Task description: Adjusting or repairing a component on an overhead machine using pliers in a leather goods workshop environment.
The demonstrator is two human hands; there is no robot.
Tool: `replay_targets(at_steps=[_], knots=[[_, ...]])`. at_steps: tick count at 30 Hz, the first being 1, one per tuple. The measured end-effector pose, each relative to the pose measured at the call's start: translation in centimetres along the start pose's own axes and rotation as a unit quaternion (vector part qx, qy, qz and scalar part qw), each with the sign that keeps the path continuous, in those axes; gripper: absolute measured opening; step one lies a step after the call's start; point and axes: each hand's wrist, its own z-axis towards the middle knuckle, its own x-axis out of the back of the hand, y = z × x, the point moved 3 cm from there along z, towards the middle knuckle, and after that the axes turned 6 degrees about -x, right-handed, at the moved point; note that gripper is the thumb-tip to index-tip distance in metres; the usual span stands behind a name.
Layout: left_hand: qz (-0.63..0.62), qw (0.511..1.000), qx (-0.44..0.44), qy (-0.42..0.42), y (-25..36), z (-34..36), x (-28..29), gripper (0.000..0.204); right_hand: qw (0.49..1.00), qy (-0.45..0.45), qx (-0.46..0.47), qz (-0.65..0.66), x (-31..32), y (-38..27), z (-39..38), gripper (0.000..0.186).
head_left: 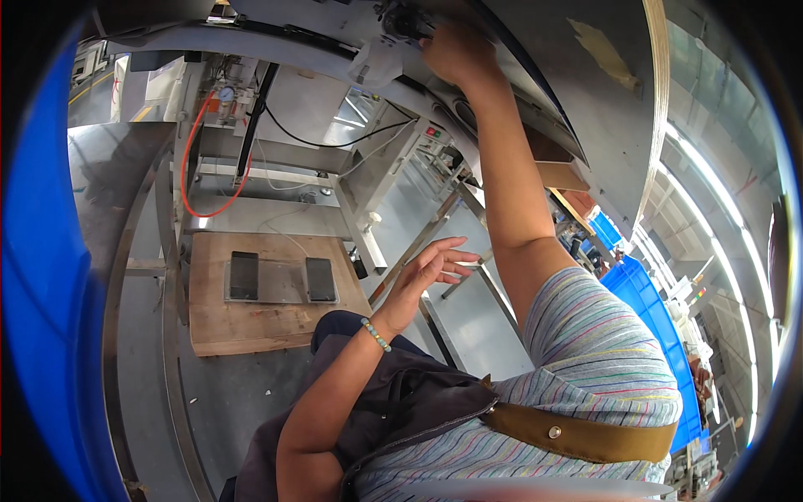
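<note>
My right arm is stretched up to the underside of a large machine, and my right hand (460, 55) is closed at a dark round fitting (405, 23) there. The hand itself hides part of its grip. Lower down, my left hand (422, 279), with a beaded bracelet (375, 334) at the wrist, hangs in the air holding nothing, its fingers apart. To its left, two dark flat rectangular pieces (244, 276) (319, 279) lie on a clear plate (282, 283). That plate rests on a thick wooden board (251, 328).
A pressure gauge (226, 94) with a looped red hose (183, 167) is on the machine frame beyond the board. At far left stands a metal table (113, 167) beside a blue surface (42, 276). A blue bin (640, 305) is behind my right arm. Metal rails (435, 230) run beside the board.
</note>
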Motion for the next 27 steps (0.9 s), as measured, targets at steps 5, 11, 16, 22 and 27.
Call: replay_targets(at_steps=[5,11,16,22,27], knots=[[0.005,1.000,0.002,0.003,0.2,-0.1,0.1,0.067,0.999,-0.027,-0.018,0.001,0.0,0.0,-0.2,0.037],[0.025,1.000,0.009,0.007,0.0,-0.3,0.4,0.065,1.000,-0.005,0.014,-0.006,-0.8,-0.5,0.4,0.036],[0.022,1.000,0.008,0.005,-0.6,0.1,0.2,0.063,0.996,0.071,0.062,0.011,-2.4,0.4,1.9,0.034],[0.019,1.000,0.011,0.014,-0.4,-0.2,0.4,0.060,0.996,0.063,0.001,0.062,-0.4,-1.5,0.4,0.038],[0.017,1.000,0.009,0.020,-0.1,-0.1,0.2,0.060,0.994,0.094,0.047,0.014,-0.5,-0.1,0.4,0.034]])
